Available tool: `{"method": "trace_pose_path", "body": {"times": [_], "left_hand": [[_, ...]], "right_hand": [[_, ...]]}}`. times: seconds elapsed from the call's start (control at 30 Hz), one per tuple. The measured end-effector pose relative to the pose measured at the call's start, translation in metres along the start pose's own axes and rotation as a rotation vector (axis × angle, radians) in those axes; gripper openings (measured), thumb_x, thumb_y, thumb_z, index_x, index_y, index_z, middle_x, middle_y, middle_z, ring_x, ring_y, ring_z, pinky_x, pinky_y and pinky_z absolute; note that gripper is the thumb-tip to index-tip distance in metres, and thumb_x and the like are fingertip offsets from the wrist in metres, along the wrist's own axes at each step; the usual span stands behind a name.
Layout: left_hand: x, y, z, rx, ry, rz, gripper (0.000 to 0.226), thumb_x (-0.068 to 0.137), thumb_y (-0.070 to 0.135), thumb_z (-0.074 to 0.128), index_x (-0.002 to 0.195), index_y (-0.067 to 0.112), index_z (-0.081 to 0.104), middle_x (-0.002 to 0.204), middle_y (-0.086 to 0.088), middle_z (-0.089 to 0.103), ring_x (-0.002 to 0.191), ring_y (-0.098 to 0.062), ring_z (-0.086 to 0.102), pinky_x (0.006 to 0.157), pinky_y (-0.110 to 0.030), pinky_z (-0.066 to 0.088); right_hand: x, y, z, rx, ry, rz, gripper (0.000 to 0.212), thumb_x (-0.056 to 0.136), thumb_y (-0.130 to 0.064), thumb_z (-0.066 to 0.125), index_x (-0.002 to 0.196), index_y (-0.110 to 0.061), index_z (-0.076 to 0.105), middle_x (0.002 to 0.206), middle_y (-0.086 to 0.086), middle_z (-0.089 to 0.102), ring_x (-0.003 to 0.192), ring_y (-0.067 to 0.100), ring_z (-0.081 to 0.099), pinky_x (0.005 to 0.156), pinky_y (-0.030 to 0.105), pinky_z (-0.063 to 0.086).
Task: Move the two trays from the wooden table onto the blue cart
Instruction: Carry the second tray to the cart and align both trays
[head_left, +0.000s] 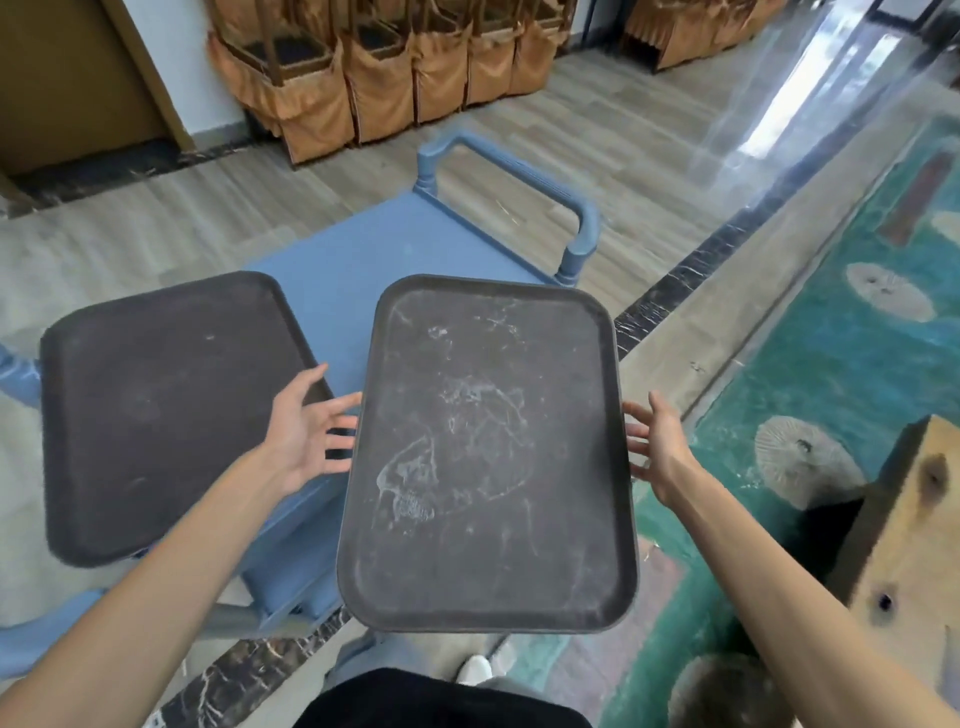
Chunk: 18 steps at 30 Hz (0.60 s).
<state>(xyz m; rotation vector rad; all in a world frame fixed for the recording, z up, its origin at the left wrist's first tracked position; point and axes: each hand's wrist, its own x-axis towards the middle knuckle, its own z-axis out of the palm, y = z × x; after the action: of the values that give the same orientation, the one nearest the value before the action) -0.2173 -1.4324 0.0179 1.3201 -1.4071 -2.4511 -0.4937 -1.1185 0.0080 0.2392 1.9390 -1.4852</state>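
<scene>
Two trays are over the blue cart (358, 260) already: left tray (156, 410) lying on it, scuffed right tray (488, 452) between both hands, long axis pointing away. Left hand (306, 431) and right hand (660, 441) sit open-fingered at its edges; can't tell if they're touching.

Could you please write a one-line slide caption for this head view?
Two dark trays on the blue cart: left tray resting, right tray between the open left hand and right hand.
</scene>
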Motion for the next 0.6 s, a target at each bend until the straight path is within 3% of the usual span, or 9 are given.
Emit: {"method": "trace_pose_path", "body": {"times": [0.2,0.33,0.47,0.6], "left_hand": [[0.037,0.030,-0.007,-0.061,0.091,0.007,0.082,0.066,0.077,0.050,0.113,0.015,0.075,0.093,-0.009,0.070,0.088,-0.032,0.068,0.081,-0.045,0.050],[0.068,0.060,-0.005,-0.057,0.124,0.012,0.082,0.066,0.075,0.050,0.112,0.013,0.076,0.094,-0.006,0.069,0.090,-0.030,0.066,0.086,-0.045,0.047],[0.107,0.098,-0.022,-0.093,0.192,0.056,0.080,0.068,0.074,0.047,0.110,0.012,0.076,0.103,-0.008,0.064,0.091,-0.029,0.062,0.083,-0.042,0.044],[0.157,0.129,-0.047,-0.175,0.226,0.072,0.080,0.064,0.073,0.053,0.107,0.010,0.077,0.104,-0.008,0.066,0.093,-0.029,0.062,0.082,-0.043,0.046]], "right_hand": [[0.073,-0.055,0.038,-0.115,-0.116,-0.004,0.057,0.099,-0.063,0.026,0.104,-0.028,0.070,0.076,-0.002,0.069,0.078,0.019,0.061,0.070,0.035,0.045],[0.124,-0.088,0.062,-0.144,-0.160,-0.012,0.059,0.097,-0.063,0.027,0.103,-0.024,0.071,0.052,-0.009,0.053,0.052,0.011,0.048,0.064,0.031,0.037],[0.173,-0.128,0.111,-0.172,-0.214,-0.027,0.059,0.098,-0.063,0.027,0.100,-0.024,0.071,0.078,-0.001,0.071,0.071,0.018,0.063,0.064,0.031,0.043],[0.226,-0.170,0.165,-0.234,-0.257,-0.025,0.057,0.101,-0.059,0.025,0.104,-0.021,0.068,0.094,0.001,0.071,0.083,0.017,0.065,0.064,0.032,0.044]]}}
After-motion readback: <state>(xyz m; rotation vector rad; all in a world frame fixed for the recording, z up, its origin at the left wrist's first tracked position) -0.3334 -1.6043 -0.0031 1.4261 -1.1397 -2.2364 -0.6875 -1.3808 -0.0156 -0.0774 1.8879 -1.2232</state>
